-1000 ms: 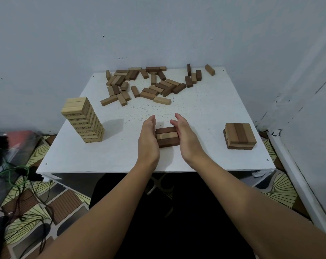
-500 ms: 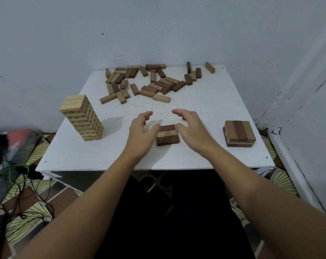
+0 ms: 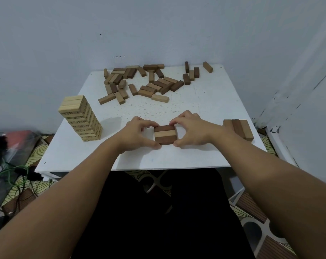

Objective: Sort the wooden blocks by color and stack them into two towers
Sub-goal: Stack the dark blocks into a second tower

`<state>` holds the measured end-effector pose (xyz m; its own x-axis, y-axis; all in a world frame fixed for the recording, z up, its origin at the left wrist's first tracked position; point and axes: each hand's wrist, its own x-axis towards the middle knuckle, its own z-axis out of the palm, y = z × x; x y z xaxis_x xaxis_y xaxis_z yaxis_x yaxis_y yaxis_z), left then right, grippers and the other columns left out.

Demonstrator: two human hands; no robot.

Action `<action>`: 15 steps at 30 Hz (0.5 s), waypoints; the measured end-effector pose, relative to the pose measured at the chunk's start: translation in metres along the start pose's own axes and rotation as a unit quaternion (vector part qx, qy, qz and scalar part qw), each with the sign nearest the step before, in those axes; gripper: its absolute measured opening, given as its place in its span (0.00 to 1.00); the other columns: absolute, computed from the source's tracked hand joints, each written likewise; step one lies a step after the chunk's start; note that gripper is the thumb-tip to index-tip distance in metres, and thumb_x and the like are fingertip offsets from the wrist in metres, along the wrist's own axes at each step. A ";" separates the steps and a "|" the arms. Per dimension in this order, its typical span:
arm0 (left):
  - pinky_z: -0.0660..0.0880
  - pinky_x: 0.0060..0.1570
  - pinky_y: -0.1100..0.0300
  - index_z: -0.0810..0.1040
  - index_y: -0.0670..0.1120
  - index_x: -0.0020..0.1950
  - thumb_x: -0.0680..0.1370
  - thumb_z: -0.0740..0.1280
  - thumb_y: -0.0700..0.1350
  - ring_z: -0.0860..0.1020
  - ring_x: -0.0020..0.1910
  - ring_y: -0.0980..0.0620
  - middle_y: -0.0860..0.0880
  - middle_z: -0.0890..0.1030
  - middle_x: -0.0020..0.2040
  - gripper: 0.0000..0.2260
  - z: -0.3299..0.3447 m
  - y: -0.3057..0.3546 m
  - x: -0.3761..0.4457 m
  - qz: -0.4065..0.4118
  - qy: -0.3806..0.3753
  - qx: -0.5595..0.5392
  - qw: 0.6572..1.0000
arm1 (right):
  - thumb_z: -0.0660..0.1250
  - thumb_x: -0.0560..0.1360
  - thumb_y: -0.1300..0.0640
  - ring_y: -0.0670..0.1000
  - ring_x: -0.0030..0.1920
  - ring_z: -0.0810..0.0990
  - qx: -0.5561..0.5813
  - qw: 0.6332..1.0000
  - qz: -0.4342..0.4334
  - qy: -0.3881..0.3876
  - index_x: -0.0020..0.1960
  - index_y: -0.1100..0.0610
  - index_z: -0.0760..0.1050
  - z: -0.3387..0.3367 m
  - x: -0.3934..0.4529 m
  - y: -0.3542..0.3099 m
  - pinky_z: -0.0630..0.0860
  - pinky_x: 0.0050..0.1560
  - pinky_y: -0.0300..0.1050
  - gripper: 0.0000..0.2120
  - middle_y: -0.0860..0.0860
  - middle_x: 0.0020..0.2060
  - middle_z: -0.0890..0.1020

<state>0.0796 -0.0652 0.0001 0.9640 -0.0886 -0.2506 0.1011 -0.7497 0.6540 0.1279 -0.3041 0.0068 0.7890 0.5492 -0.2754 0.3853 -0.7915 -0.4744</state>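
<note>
Wooden blocks lie across the white worktop (image 3: pixel 205 109), and the largest group is the loose heap (image 3: pixel 149 81) of mixed light and dark pieces at the upper centre of the frame, against the wall. Next in size is the pale tower (image 3: pixel 81 118) at the left, standing many layers high. At the right edge sits a low stack (image 3: pixel 239 128) with a dark block between two lighter ones on top. Smallest is the row of three (image 3: pixel 165 135) at the centre: dark, light, dark, side by side, long axes running left to right across the frame. My left hand (image 3: pixel 137 134) and right hand (image 3: pixel 193 129) sit at its two short ends, equally near, fingers (image 3: pixel 152 124) curled narrow, thumbs at the near corners, pinching the row between them. I judge the next move must squeeze inward along that long axis, or the middle block slips out.
</note>
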 end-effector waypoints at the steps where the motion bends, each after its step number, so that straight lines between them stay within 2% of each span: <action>1: 0.70 0.66 0.51 0.79 0.64 0.64 0.64 0.85 0.56 0.70 0.61 0.53 0.53 0.69 0.60 0.31 0.000 0.001 0.000 0.005 0.004 -0.005 1.000 | 0.75 0.71 0.44 0.54 0.70 0.58 -0.016 1.000 -0.004 0.021 0.73 0.41 0.68 0.000 -0.002 -0.002 0.63 0.65 0.50 0.33 0.47 0.69 0.63; 5: 0.70 0.69 0.45 0.79 0.65 0.65 0.61 0.81 0.60 0.69 0.63 0.50 0.53 0.69 0.61 0.32 -0.003 0.015 0.003 0.031 0.027 -0.005 0.999 | 0.75 0.69 0.44 0.54 0.65 0.59 -0.055 0.993 -0.014 0.099 0.71 0.42 0.70 -0.011 -0.013 -0.006 0.57 0.58 0.47 0.32 0.47 0.66 0.62; 9: 0.70 0.68 0.44 0.78 0.66 0.65 0.61 0.79 0.61 0.68 0.65 0.49 0.53 0.69 0.62 0.32 -0.001 0.050 0.013 0.071 0.034 0.002 0.997 | 0.75 0.68 0.43 0.54 0.64 0.58 -0.063 0.989 0.001 0.136 0.71 0.42 0.68 -0.036 -0.037 0.008 0.55 0.58 0.47 0.33 0.47 0.66 0.61; 15: 0.70 0.69 0.43 0.79 0.65 0.63 0.63 0.79 0.61 0.68 0.65 0.50 0.52 0.69 0.62 0.29 0.039 0.114 0.034 0.134 0.010 0.005 0.991 | 0.75 0.69 0.44 0.53 0.67 0.58 -0.022 0.985 0.077 0.155 0.72 0.37 0.67 -0.061 -0.086 0.064 0.57 0.60 0.48 0.34 0.47 0.68 0.61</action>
<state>0.1140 -0.1788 0.0383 0.9606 -0.2723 -0.0553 -0.1611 -0.7080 0.6876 0.1141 -0.4180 0.0513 0.9453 0.3188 -0.0687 0.2647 -0.8732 -0.4092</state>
